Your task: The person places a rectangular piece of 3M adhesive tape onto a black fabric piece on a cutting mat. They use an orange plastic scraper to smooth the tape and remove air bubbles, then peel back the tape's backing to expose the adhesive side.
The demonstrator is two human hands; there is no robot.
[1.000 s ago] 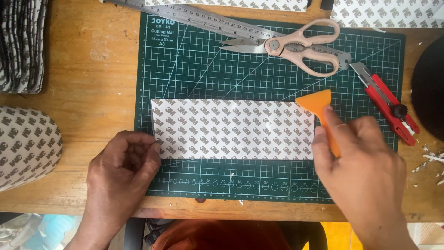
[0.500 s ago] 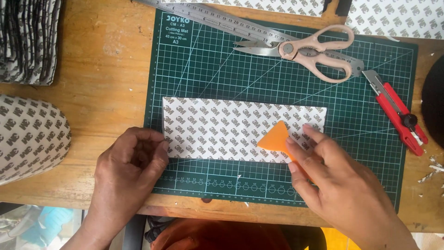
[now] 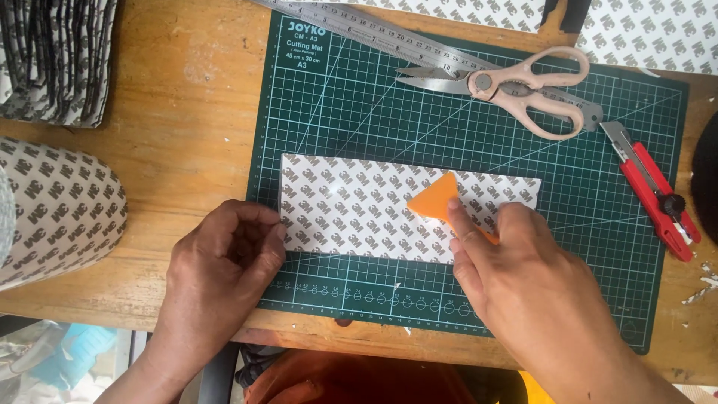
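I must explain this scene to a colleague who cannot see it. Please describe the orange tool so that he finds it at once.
Start at the green cutting mat on the wooden table. A white sheet with a grey repeating pattern lies on it, and the right hand presses the orange scraper onto this sheet. It is the only orange, wedge-shaped thing; the scissors and red utility knife lie apart, untouched.

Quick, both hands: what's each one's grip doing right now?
Left hand: curled, fingertips pinning the left edge of the patterned sheet.
Right hand: closed on the orange scraper.

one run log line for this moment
left hand: pins sheet edge | right hand: orange scraper on sheet | surface: green cutting mat
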